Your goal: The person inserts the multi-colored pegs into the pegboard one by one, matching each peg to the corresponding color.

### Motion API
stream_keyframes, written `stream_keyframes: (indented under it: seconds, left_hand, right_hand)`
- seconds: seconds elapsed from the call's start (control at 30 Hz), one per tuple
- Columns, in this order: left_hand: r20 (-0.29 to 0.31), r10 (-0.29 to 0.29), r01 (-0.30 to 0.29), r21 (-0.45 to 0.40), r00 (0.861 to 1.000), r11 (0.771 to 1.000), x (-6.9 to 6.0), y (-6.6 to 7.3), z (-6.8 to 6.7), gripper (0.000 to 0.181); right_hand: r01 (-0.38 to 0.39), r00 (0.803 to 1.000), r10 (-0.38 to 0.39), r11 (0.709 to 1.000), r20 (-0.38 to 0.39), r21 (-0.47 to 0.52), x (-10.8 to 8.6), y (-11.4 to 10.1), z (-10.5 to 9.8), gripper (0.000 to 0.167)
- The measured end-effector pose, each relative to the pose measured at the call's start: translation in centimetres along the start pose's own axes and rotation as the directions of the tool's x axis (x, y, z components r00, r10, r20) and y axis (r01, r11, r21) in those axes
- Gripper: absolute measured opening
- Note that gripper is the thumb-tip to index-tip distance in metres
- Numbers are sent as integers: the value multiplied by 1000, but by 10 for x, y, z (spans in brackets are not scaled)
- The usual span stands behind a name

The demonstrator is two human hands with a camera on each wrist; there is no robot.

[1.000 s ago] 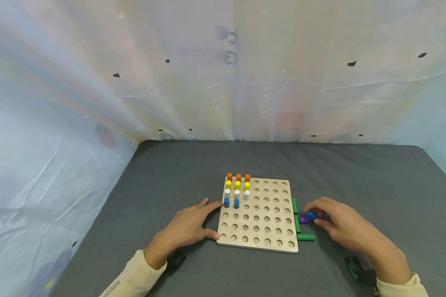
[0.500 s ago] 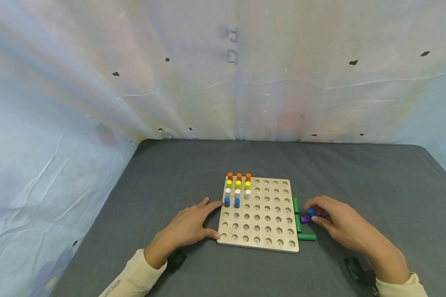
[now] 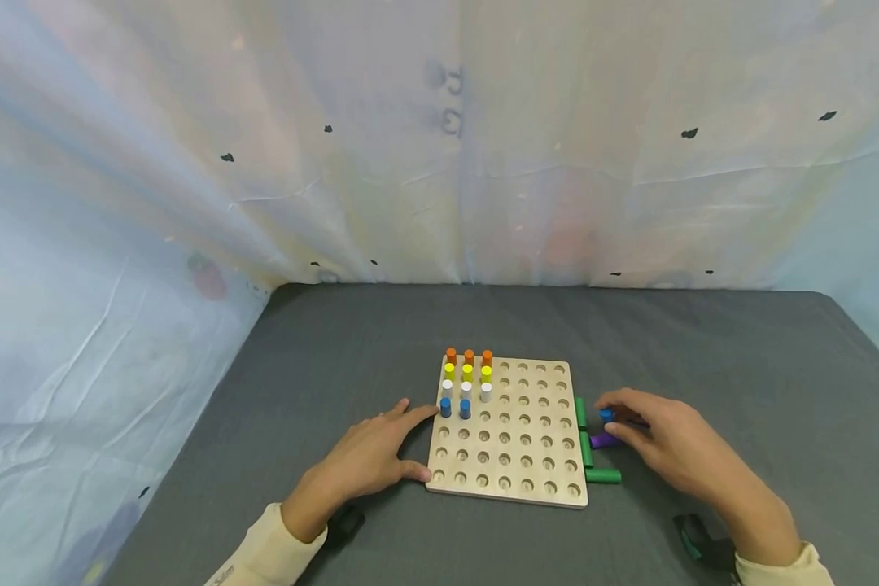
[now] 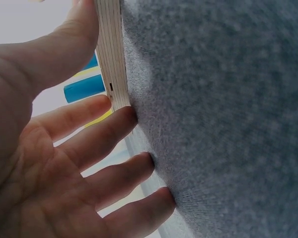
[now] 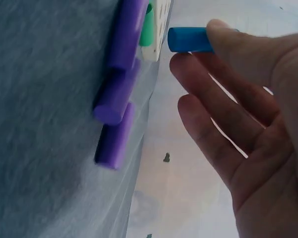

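A pale wooden pegboard (image 3: pixel 516 456) lies on the table, with rows of orange, yellow, white and blue pegs upright in its left columns. The front row there has two blue pegs (image 3: pixel 465 409). My left hand (image 3: pixel 366 454) rests at the board's left edge, thumb and index finger touching it, the other fingertips on the cloth. To the right of the board, my right hand (image 3: pixel 670 435) pinches another blue peg (image 5: pixel 191 39) between thumb and fingers, lifted off the table. Below it in the right wrist view lie several purple pegs (image 5: pixel 111 101).
Green pegs (image 3: pixel 603 476) lie along the board's right edge on the grey tablecloth (image 3: pixel 381 342). A pale patterned curtain (image 3: pixel 527 146) hangs behind the table and along its left side.
My right hand has raised the blue peg from beside the purple pegs and turned it more upright, shifting slightly left. The left hand stays at the board's edge.
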State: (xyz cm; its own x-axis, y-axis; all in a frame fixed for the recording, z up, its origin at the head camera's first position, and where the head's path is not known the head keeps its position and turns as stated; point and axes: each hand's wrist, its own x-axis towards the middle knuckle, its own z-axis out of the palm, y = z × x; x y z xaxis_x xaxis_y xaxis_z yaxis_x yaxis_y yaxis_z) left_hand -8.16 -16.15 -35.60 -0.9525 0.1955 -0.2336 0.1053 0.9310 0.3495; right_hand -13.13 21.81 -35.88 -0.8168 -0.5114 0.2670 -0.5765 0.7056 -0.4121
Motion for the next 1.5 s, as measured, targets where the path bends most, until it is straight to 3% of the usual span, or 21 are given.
stream_keyframes:
  seconds: [0.4, 0.63, 0.87, 0.97, 1.1, 1.5]
  left_hand:
    - [-4, -20, 20, -2, 1000, 1000, 0, -1, 0, 86]
    - [-9, -28, 28, 6, 1000, 1000, 0, -3, -1, 85]
    - [2, -38, 38, 15, 999, 999, 2, -2, -1, 85]
    - [3, -41, 41, 14, 999, 999, 2, -2, 0, 85]
    - [3, -40, 40, 6, 999, 999, 1, -1, 2, 85]
    - [5, -18, 18, 5, 1000, 1000, 2, 1, 1, 84]
  right_hand:
    - [32, 999, -32, 997, 5, 73, 26, -33, 7, 28]
    - [80, 996, -75, 984, -38, 159, 44, -60, 19, 25]
    - [82, 995, -64, 964, -80, 252, 63, -85, 25, 20]
    - [60, 997, -41, 952, -69, 301, 68, -92, 29, 20]
    - [9, 1000, -3, 956, -22, 292, 73, -96, 38, 20]
    - [-98, 995, 96, 953, 21, 288, 74, -88, 55, 21]
